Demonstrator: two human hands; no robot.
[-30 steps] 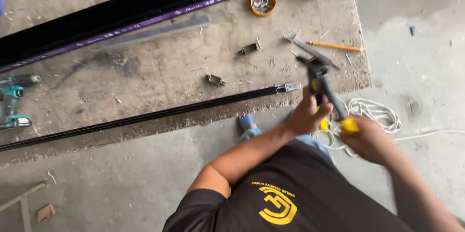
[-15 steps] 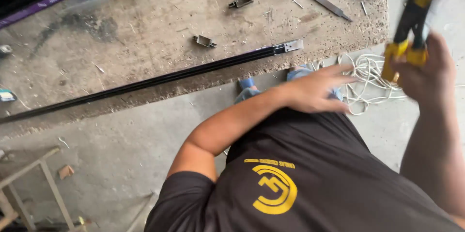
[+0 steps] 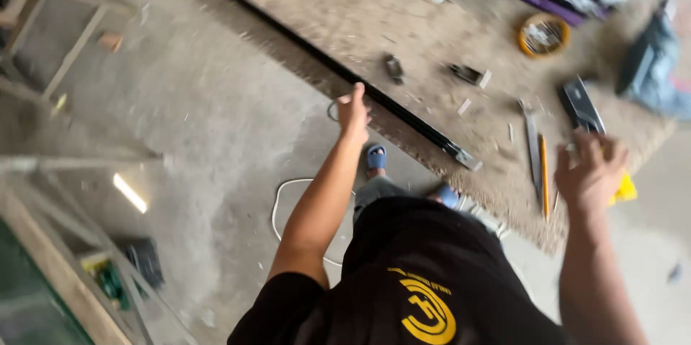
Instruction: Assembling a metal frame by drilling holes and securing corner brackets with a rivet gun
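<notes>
The left hand (image 3: pixel 354 111) closes on the long black rail (image 3: pixel 403 111) at the tabletop (image 3: pixel 345 6) edge. The right hand (image 3: pixel 590 172) grips a hammer (image 3: pixel 580 106) with a yellow handle end, partly hidden by the fingers. A pencil (image 3: pixel 544 172), flat metal strip (image 3: pixel 531 150), small brackets (image 3: pixel 468 74) and yellow tape roll (image 3: pixel 543 35) lie nearby, blurred.

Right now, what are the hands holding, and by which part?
The right hand grips a yellow-handled hammer by its handle, head resting on the bench. The left hand rests on the long black rail, mid-length.
</notes>
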